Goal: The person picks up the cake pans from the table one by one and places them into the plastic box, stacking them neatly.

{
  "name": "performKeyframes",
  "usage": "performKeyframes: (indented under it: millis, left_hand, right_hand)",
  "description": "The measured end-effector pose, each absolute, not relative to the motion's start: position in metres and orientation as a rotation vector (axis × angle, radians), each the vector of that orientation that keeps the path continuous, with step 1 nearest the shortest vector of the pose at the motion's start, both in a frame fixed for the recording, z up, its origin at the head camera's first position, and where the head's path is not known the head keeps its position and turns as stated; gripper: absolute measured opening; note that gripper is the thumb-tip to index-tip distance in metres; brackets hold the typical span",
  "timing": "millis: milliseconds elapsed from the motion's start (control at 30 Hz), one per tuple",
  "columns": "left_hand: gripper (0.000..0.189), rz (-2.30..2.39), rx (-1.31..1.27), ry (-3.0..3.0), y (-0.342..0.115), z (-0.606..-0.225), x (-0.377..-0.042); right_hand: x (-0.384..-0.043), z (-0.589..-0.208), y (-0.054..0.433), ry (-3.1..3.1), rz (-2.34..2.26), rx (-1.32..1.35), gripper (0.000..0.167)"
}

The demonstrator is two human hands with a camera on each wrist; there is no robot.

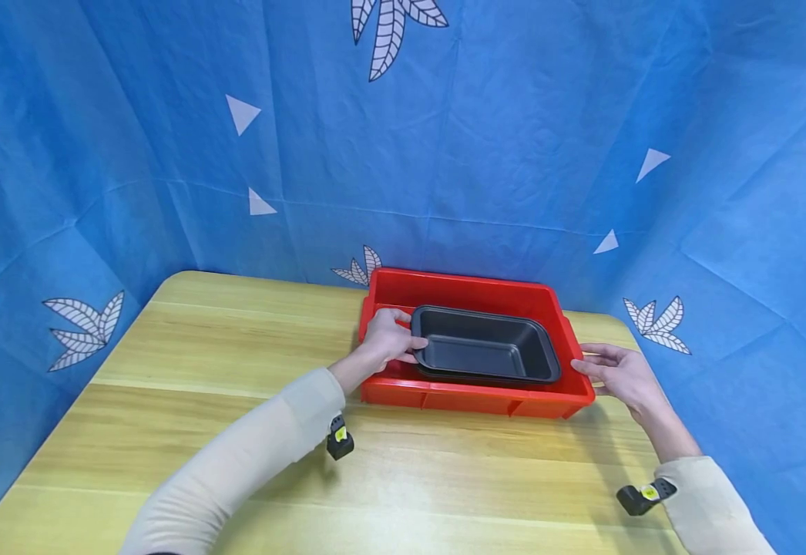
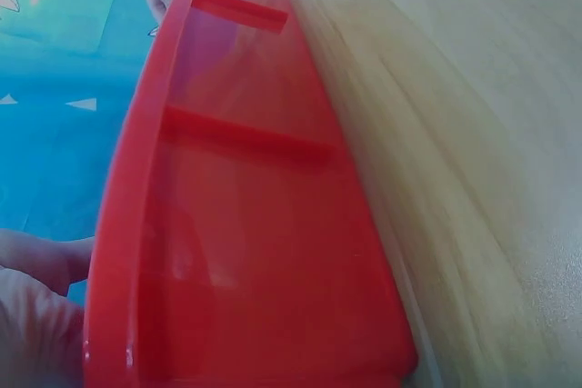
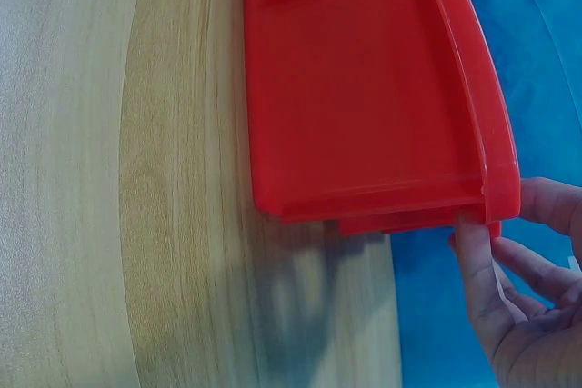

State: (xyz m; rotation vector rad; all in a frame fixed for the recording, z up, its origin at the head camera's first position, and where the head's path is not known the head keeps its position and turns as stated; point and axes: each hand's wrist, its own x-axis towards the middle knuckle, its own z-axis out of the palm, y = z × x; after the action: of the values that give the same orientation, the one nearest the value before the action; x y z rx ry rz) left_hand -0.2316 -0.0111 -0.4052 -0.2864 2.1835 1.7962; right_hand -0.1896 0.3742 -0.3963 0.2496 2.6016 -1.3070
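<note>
A dark loaf pan [image 1: 474,356] lies inside a red plastic bin [image 1: 468,398], with a second dark rim showing just beneath its front edge. My left hand [image 1: 387,338] reaches over the bin's front left and pinches the pan's left end, thumb over the rim. In the left wrist view, part of that hand [image 2: 36,302] shows behind the bin's front wall; its fingertips are hidden there. At the bin's right end, my right hand [image 1: 623,376] grips the rim near the front corner. Its fingers [image 3: 536,270] bend around that end in the right wrist view.
The bin stands toward the back of a light wooden table [image 1: 236,362]. A blue curtain [image 1: 486,139] with white leaves and triangles hangs close behind it and along both sides. Small black cameras [image 1: 340,439] are strapped at both wrists.
</note>
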Motion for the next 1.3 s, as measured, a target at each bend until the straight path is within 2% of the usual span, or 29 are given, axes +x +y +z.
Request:
performKeyframes:
  millis: [433,733,1067,1300]
  left_hand:
    - [0.062,1.751,-0.277,2.202,-0.015,-0.400,-0.230]
    - [0.058,1.726,-0.219,2.277,-0.028,-0.392,-0.224]
    - [0.043,1.783,-0.176,2.311,-0.057,-0.380,-0.216]
    - [0.034,1.817,-0.048,2.373,-0.083,-0.369,-0.201]
  right_hand:
    - [-0.190,-0.398,0.376,2.614,-1.289,0.252,0.075]
    - [-0.180,-0.395,0.375,2.670,-1.289,0.224,0.068]
    - [-0.169,-0.379,0.358,2.796,-1.236,0.102,0.061]
    - [-0.162,-0.369,0.334,2.910,-1.173,0.047,0.055]
